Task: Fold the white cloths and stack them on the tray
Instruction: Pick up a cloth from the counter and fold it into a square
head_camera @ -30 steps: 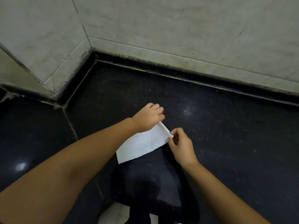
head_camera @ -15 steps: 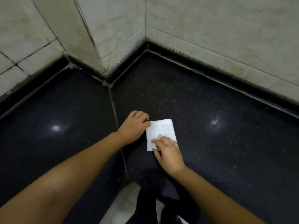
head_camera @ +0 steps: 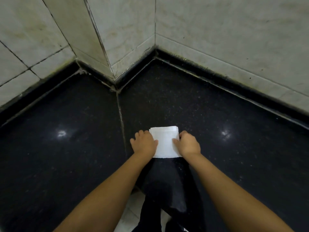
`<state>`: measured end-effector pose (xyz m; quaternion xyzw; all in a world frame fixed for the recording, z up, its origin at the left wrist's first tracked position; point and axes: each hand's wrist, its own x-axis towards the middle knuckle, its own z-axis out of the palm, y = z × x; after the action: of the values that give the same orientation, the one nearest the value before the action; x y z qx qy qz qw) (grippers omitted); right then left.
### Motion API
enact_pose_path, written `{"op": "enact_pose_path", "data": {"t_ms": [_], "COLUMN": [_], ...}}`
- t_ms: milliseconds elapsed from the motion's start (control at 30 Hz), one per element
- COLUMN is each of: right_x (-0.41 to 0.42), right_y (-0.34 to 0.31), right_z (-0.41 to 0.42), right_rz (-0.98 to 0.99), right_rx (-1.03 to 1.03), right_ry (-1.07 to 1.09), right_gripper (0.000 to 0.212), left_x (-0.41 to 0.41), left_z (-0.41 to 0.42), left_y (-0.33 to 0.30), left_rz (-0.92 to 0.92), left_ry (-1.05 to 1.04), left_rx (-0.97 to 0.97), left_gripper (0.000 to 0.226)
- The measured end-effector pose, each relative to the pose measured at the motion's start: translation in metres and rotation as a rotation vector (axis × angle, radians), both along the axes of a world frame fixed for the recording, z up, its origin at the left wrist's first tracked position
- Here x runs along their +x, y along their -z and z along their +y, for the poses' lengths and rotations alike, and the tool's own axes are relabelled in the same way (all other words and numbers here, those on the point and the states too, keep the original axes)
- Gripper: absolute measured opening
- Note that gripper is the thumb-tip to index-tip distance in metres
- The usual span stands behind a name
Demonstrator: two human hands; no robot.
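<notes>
A white cloth (head_camera: 164, 143), folded into a small rectangle of several layers, lies flat on the black stone counter (head_camera: 217, 164). My left hand (head_camera: 144, 144) holds its left edge, thumb on top and fingers curled down beside it. Mirroring it, my right hand (head_camera: 189, 144) holds the right edge with its thumb laid on the cloth. No tray is in view.
Pale tiled walls (head_camera: 217, 39) close off the counter at the back, with a jutting wall corner (head_camera: 113, 77) at centre left. A seam (head_camera: 122, 123) runs down the counter just left of the cloth. My dark clothing (head_camera: 167, 190) and pale floor (head_camera: 132, 215) show below.
A second ago both hands held the cloth stretched out, half open. It has since been folded smaller and laid flat; my right hand moved from pressing its near corner to its right edge.
</notes>
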<state>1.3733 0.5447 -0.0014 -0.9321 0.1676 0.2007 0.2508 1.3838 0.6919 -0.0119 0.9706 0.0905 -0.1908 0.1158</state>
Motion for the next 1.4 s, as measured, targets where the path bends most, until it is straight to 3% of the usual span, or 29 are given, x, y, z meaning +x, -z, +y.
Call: {"op": "enact_pose_path", "data": {"t_ms": [100,133,300,400,533,633,733,967,1400], "right_x": [-0.001,-0.004,-0.022,-0.039,-0.070,-0.103,-0.140,-0.255,-0.557], "right_y": [-0.004,-0.004,-0.028,-0.051,-0.076,-0.083,-0.091,-0.118,-0.113], "right_z": [0.003,0.000,-0.027,-0.050,-0.083,-0.106,-0.131,-0.174,-0.199], "right_rz": [0.007,-0.010,-0.215,-0.344,-0.447,-0.468,-0.504,-0.691,-0.936], "right_rx": [0.055,0.115,0.439,0.605,0.782,0.847,0.866,0.878,0.765], "right_ry": [0.047,0.088,0.254,0.299,0.375,0.455,0.556,0.831,1.375], "right_gripper": [0.006,0.008,0.010,0.002,0.012,0.015,0.013,0.019,0.020], "left_x": [0.002,0.001,-0.011,-0.027,-0.049,-0.072,-0.091,-0.157,-0.392], "left_z": [-0.012,-0.012,-0.016,-0.036,-0.066,-0.086,-0.110,-0.177,-0.286], "left_y": [-0.004,-0.007,-0.038,-0.066,-0.094,-0.109,-0.125,-0.159,-0.138], "left_rz": [0.032,0.035,-0.048,-0.070,-0.051,0.028,0.097,0.251,0.678], "left_ry": [-0.086,-0.130,-0.324,-0.410,-0.413,-0.358,-0.277,0.081,0.543], "left_rx": [-0.060,-0.117,-0.744,-1.005,-1.123,-1.222,-1.246,-1.228,-1.133], "left_gripper": [0.034,0.031,0.009,0.019,0.052,0.035,0.024,0.025,0.017]}}
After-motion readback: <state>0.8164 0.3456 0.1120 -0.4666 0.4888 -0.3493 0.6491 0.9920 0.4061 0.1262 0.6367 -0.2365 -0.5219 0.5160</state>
